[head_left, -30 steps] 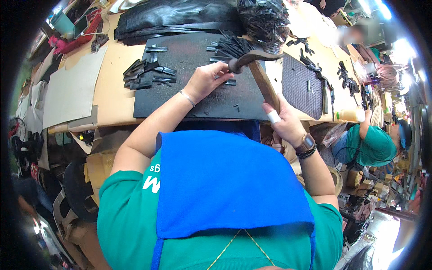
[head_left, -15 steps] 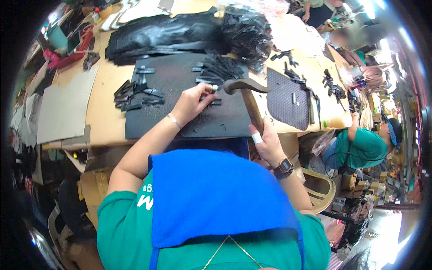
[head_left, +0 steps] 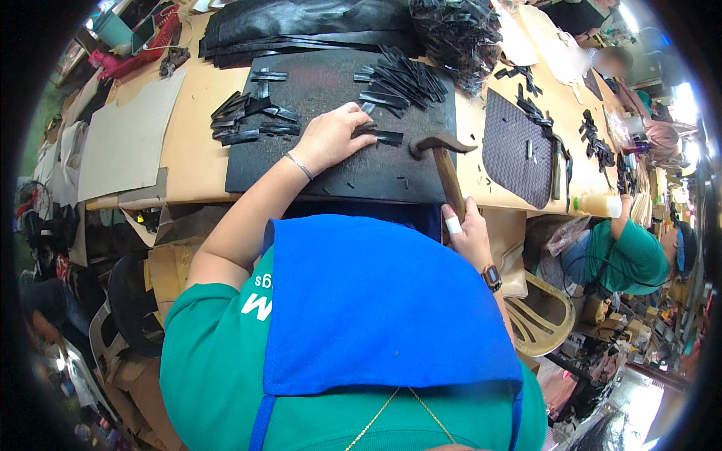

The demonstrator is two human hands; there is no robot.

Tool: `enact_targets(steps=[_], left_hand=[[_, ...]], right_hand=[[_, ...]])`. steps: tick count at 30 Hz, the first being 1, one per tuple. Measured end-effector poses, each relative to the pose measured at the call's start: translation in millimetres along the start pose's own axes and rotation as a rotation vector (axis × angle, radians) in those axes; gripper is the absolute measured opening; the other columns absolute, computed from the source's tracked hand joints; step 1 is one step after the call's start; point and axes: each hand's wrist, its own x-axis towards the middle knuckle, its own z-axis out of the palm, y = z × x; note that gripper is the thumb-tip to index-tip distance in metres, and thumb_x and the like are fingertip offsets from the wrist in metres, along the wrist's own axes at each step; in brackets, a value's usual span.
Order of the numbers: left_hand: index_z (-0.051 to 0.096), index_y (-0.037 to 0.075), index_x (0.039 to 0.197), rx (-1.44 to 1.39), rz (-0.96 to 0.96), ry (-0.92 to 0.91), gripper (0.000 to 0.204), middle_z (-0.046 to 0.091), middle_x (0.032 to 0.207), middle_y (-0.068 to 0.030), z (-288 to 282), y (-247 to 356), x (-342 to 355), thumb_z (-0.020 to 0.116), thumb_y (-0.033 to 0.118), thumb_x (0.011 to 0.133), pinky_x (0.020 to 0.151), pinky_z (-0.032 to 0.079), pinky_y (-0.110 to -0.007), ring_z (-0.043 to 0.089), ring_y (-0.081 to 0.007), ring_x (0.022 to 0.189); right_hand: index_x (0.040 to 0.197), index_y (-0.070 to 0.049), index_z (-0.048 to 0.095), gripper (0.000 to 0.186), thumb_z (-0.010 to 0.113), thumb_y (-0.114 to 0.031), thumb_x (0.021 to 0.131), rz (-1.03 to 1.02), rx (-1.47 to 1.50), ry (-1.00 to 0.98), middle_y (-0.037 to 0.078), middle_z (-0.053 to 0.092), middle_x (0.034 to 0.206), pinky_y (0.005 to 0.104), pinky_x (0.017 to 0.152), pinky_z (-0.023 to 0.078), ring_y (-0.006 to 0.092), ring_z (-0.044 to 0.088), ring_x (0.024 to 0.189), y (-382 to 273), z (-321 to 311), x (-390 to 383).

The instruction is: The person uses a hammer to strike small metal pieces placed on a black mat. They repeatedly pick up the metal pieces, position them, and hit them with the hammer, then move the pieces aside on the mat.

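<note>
My left hand (head_left: 336,137) is closed in a pinch round a short punch-like tool (head_left: 365,128), mostly hidden by the fingers. It rests low over a black strip (head_left: 388,138) lying on the dark work board (head_left: 323,180). In my right hand (head_left: 471,234) is the wooden handle of a hammer (head_left: 449,177); the curved metal head is up, over the board's right edge. One finger of that hand wears a white wrap. A pile of black strips (head_left: 406,79) lies beyond my left hand, and another group of strips (head_left: 248,120) sits at the board's left.
Black sheets (head_left: 308,26) are stacked behind the board, beside a clear bag of black pieces (head_left: 459,41). To the right lies a textured dark panel (head_left: 515,150) with strips around it. A pale board (head_left: 131,139) is at left. A co-worker in green (head_left: 628,255) sits at right.
My left hand has come down onto the board by the black strip, its tool now mostly covered by the fingers. The hammer remains raised in my right hand. The whole view has shifted.
</note>
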Motion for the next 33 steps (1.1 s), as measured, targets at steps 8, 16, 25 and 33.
enact_targets(steps=[8,16,25,33], left_hand=[[0.069,0.0,0.106,-0.392,-0.17,0.046,0.031,0.072,0.101,-0.015,-4.6,-7.8,55.2,0.072,0.026,0.089,0.083,0.052,-0.033,0.069,-0.0212,0.092],[0.067,0.003,0.108,0.128,-0.121,0.148,0.029,0.069,0.106,-0.0156,-60.2,-43.5,23.5,0.066,0.024,0.089,0.086,0.052,-0.039,0.066,-0.0332,0.098],[0.068,0.009,0.109,0.289,-0.229,-0.047,0.024,0.064,0.117,-0.0067,-94.9,-59.0,-51.0,0.067,0.021,0.088,0.09,0.052,-0.039,0.064,-0.0291,0.106],[0.07,0.011,0.102,0.29,-0.159,0.019,0.021,0.067,0.11,-0.0025,-96.8,-53.6,-56.7,0.071,0.025,0.087,0.079,0.055,-0.036,0.069,-0.0258,0.091]], right_hand=[[0.115,0.003,0.052,0.037,0.062,-0.028,0.097,-0.05,0.103,0.029,0.022,0.07,0.094,0.0397,0.077,0.052,0.0358,0.069,0.088,13.8,7.5,-4.3],[0.118,-0.003,0.051,0.034,0.061,-0.028,0.096,-0.051,-0.17,0.058,0.027,0.067,0.088,0.0517,0.068,0.051,0.0483,0.065,0.082,-9.4,9.5,-4.6],[0.113,-0.006,0.049,0.037,0.06,-0.037,0.095,-0.342,-0.086,-0.494,0.026,0.065,0.083,0.0537,0.07,0.051,0.0482,0.064,0.081,-65.9,30.9,35.1],[0.121,-0.005,0.051,0.042,0.062,-0.036,0.095,-0.174,-0.055,-0.397,0.026,0.067,0.091,0.0485,0.074,0.052,0.0445,0.066,0.089,-49.5,13.3,26.4]])
